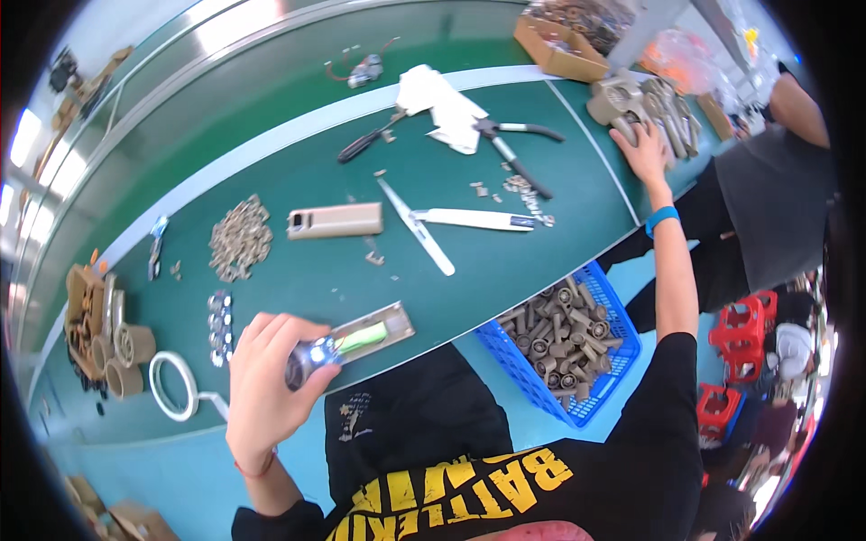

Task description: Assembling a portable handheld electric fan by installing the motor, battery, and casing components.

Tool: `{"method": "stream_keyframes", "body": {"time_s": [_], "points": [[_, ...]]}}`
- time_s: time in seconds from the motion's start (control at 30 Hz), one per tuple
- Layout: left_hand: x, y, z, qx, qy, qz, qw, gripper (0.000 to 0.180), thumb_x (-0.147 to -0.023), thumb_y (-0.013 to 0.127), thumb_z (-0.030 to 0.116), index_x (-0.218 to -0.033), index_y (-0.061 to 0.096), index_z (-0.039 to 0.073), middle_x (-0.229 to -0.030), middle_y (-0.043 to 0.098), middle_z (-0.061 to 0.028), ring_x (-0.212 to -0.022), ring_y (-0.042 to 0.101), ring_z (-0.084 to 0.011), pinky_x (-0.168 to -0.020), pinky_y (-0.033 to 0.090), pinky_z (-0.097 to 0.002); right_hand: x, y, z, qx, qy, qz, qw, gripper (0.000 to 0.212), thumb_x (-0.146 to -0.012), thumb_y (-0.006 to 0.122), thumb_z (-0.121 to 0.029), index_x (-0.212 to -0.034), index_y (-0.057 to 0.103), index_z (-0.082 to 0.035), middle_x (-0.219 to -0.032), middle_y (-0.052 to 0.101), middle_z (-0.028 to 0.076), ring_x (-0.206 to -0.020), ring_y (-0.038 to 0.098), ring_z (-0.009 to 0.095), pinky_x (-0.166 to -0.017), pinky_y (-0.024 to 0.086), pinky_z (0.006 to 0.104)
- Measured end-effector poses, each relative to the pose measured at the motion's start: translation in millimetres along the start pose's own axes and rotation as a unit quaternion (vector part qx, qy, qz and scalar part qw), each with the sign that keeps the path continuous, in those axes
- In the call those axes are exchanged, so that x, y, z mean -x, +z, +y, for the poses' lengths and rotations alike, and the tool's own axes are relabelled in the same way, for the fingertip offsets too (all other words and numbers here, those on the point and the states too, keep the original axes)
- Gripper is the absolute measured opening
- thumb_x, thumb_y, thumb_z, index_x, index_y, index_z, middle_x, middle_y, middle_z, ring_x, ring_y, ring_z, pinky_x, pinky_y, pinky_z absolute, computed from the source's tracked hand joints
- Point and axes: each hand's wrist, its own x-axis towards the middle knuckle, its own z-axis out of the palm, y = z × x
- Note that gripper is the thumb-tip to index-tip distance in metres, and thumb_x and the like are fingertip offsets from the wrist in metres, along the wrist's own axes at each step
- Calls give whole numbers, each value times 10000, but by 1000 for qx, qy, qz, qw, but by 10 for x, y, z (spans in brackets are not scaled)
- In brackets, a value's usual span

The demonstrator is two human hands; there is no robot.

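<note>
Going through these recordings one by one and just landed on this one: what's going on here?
A person is working at a green workbench. Their left hand holds an opened housing by its shiny round end, with a green piece showing inside. Their right hand is stretched out to beige parts at the right; its grip is unclear. Tweezers and pliers lie unheld, and a blue basket holds more parts.

- Left hand [271,361]: fingers curled, thumb opposed, gripping; elbow bent.
- Right hand [644,155]: palm down, fingers spread.
- Right arm [675,261]: reaching forward, outstretched.
</note>
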Motion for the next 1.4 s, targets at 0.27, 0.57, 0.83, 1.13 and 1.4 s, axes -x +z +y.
{"method": "stream_keyframes", "body": {"time_s": [0.27, 0.57, 0.83, 1.13, 1.4], "points": [[-84, 10, -126, 7, 73, 0, 997, 319, -692, 757, 75, -982, 625, 69, -917, 619, -69, -885, 546, -270, -795, 461, -353, 183, -497, -542, 139, -48, 167, 975, 618, -833, 609, -604, -1253, 615, -150, -1402, 475, 188, -1323, 390, 405, -1102, 277, 514], [17, 19, -253, 14, 73, 16, 997, 346, -687, 764, 85, -994, 607, 61, -936, 615, -75, -886, 551, -274, -810, 459, -355, 2200, -2118, -2758, -401, -429, -115, 801, 379, -739, 754, -103, -1103, 656, -67, -1189, 629, 106, -1225, 515, 333, -1007, 409, 418], [81, 42, -258, -7, 106, 82, 991, 564, -646, 783, 88, -1164, 560, 76, -1137, 575, -105, -1044, 530, -319, -919, 431, -392, 2475, -1985, -3239, -474, -428, -245, 729, 466, -677, 792, -44, -1117, 639, -40, -1111, 631, 126, -1027, 613, 282, -876, 500, 357], [302, 169, -304, 50, 59, 138, 987, 535, -673, 784, 51, -1166, 578, 73, -1201, 545, -105, -1092, 529, -313, -881, 473, -392, 2451, -1995, -3247, -455, -477, -217, 720, 436, -675, 785, -23, -1096, 681, -69, -1073, 623, 106, -894, 628, 253, -763, 520, 340], [274, 259, -350, 68, 64, 160, 983, 509, -660, 783, 37, -1129, 588, 76, -1150, 557, -95, -1038, 535, -304, -862, 471, -386, 2559, -2017, -3235, -366, -526, -116, 759, 420, -671, 783, -75, -1081, 701, -118, -1069, 623, 93, -865, 624, 252, -719, 512, 344]]}}
